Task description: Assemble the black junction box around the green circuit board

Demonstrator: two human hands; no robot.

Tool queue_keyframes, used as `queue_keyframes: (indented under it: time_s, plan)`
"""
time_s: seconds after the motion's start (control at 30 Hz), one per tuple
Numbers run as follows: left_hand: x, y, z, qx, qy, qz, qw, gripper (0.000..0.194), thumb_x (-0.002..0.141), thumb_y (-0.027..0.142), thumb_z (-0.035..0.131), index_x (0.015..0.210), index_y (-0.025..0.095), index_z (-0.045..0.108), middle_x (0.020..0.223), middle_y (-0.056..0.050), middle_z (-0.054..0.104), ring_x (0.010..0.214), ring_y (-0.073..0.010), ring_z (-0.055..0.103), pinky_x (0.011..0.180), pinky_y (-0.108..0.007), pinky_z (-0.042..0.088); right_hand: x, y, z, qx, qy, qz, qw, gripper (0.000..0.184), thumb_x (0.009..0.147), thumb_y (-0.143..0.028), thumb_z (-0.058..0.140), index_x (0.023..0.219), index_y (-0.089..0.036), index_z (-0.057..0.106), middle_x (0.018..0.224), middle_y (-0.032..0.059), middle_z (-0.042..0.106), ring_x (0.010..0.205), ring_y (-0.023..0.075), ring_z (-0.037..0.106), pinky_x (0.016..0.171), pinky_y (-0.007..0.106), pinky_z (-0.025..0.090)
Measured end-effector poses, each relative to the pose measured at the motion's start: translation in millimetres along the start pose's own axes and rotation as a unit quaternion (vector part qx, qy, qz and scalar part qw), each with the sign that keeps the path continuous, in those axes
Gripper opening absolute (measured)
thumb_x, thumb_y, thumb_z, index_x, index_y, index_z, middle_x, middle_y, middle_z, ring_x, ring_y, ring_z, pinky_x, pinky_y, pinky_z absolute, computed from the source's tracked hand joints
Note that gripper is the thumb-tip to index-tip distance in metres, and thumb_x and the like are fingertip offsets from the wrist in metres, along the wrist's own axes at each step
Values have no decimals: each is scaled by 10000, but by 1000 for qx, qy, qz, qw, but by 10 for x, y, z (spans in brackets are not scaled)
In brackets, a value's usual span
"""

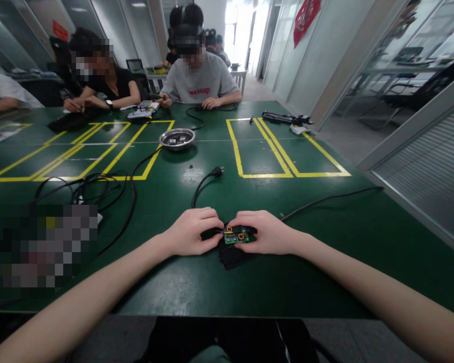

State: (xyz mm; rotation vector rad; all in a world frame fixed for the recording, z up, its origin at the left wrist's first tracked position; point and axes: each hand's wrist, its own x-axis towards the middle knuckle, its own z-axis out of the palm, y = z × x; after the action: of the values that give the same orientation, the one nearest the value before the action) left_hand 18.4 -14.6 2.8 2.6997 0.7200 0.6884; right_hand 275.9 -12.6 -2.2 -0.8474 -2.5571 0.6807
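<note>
A small green circuit board (232, 239) with copper-wound coils is held just above the table, in front of me. My right hand (268, 232) is closed around its right end, thumb below and fingers above. On the left side, my left hand (197, 231) pinches a black cable end (211, 233) where thin blue and yellow wires meet the board. Beneath the board lies a flat black casing piece (234, 258). Behind my left hand, a black cord runs up to a power plug (217, 171). Fingers partly hide the wire joints.
A metal bowl (177, 139) with small metal parts stands mid-table. Coiled black cables (87, 186) lie at the left beside a blurred-out object (47, 246). Another cord (333, 197) crosses at the right. Yellow tape (267, 176) marks the green table. Several people sit opposite, one handling a cable.
</note>
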Motion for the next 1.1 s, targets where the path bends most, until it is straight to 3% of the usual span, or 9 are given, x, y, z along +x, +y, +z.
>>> queue_keyframes:
  time_s: [0.23, 0.37, 0.53, 0.77, 1.1]
  plan:
    - [-22, 10, -2, 0, 11, -11, 1000, 193, 978, 273, 542, 999, 175, 707, 851, -46, 700, 705, -134, 660, 616, -233, 495, 7, -19, -43, -112, 13, 45, 993, 596, 766, -465, 807, 1292, -209, 693, 1197, 98, 656, 909, 253, 711, 800, 391, 582]
    - [-34, -5, 20, 10, -9, -30, 999, 209, 991, 282, 531, 1028, 180, 709, 878, -44, 697, 693, -127, 654, 606, -225, 492, 12, 19, -30, -121, 35, 26, 992, 675, 727, -477, 830, 1320, -197, 672, 1168, 120, 640, 1009, 299, 661, 890, 471, 569]
    - [-30, -39, 50, 53, -35, -60, 996, 209, 1005, 282, 537, 1061, 195, 719, 907, -33, 690, 713, -135, 665, 621, -227, 502, 21, -16, 0, -120, 41, 32, 991, 573, 725, -458, 835, 1207, -198, 665, 1162, 121, 632, 1026, 302, 615, 893, 484, 541]
    - [-35, -73, 57, 81, 10, -89, 993, 218, 1019, 294, 542, 1077, 192, 726, 941, -48, 704, 775, -156, 694, 655, -244, 536, 20, -59, 37, -129, 48, 49, 989, 561, 712, -462, 836, 1152, -189, 621, 1176, 129, 619, 1041, 319, 571, 901, 509, 519]
    - [-29, -51, 53, 104, -28, -103, 989, 214, 1008, 301, 549, 1087, 200, 720, 957, -45, 706, 782, -167, 701, 630, -246, 530, 46, -71, 134, -139, 78, 77, 984, 376, 752, -361, 742, 1058, -208, 587, 1154, 128, 609, 1056, 322, 540, 896, 485, 490]
